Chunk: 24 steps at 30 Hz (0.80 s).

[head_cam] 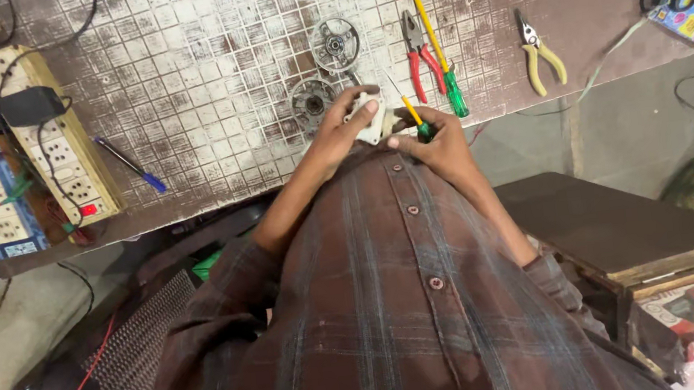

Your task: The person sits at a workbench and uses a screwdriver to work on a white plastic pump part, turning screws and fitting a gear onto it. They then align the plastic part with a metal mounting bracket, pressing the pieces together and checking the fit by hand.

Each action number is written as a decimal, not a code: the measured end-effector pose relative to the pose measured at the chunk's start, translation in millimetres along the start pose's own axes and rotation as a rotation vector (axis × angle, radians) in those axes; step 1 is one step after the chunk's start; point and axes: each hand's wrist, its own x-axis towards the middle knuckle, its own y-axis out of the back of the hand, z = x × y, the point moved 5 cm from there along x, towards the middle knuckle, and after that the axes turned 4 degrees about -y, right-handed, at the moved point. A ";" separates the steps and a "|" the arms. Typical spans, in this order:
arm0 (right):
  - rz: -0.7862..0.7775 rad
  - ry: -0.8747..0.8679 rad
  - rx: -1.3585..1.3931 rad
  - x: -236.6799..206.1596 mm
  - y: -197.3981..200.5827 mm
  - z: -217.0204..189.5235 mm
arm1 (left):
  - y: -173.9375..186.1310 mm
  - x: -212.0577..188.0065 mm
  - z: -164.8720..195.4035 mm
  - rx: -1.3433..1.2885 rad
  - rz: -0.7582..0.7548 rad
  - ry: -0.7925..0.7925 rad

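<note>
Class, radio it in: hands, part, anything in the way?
Left hand grips white part. Right hand holds small screwdriver against it. Two metal discs lie just beyond.

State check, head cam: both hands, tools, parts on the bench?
Left hand: gripping a small white part.
Right hand: holding a yellow-green screwdriver, tip at the part.
Red pliers: lying on the bench, handles apart.
Yellow pliers: lying, handles apart.
Long screwdriver: lying flat.
Two round metal discs: lying flat.
Blue pen: lying, untouched.
Power strip: red light on.
</note>
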 end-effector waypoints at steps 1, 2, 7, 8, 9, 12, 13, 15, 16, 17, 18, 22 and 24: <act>-0.012 0.063 0.000 -1.1 -0.3 -0.7 | -0.2 1.0 1.3 0.063 -0.002 -0.047; -0.024 0.127 -0.001 -1.4 -0.7 -0.9 | 0.0 3.3 3.0 0.126 -0.004 -0.096; 0.143 0.012 -0.023 11.8 7.6 21.9 | 2.0 14.8 0.5 0.259 -0.048 -0.115; 0.171 -0.016 -0.035 16.0 11.0 25.9 | 3.6 17.6 -3.2 0.213 -0.043 -0.044; 0.173 -0.041 -0.048 18.9 13.7 29.4 | 4.9 19.8 -6.9 0.167 -0.039 0.028; 0.145 -0.022 -0.066 26.3 17.7 33.0 | 9.0 19.3 -8.0 0.055 -0.075 0.068; 0.111 0.042 -0.060 27.3 15.6 30.6 | 10.8 18.8 -5.2 0.078 -0.083 0.024; 0.078 0.044 -0.045 29.5 10.6 30.1 | 13.4 18.9 1.0 0.125 -0.100 -0.063; 0.083 -0.015 -0.037 31.4 7.8 31.6 | 16.1 19.1 2.8 0.142 -0.094 -0.062; 0.089 -0.077 -0.029 32.5 4.9 32.5 | 18.6 19.1 4.7 0.157 -0.089 -0.059; 0.096 -0.103 -0.022 32.1 3.5 30.8 | 19.5 18.7 6.1 0.170 -0.084 -0.055; 0.062 0.067 0.027 32.3 2.8 3.4 | 18.6 19.7 15.6 0.042 -0.103 -0.101; 0.043 0.183 0.012 32.5 3.7 -12.0 | 18.9 23.6 18.9 0.003 -0.087 -0.115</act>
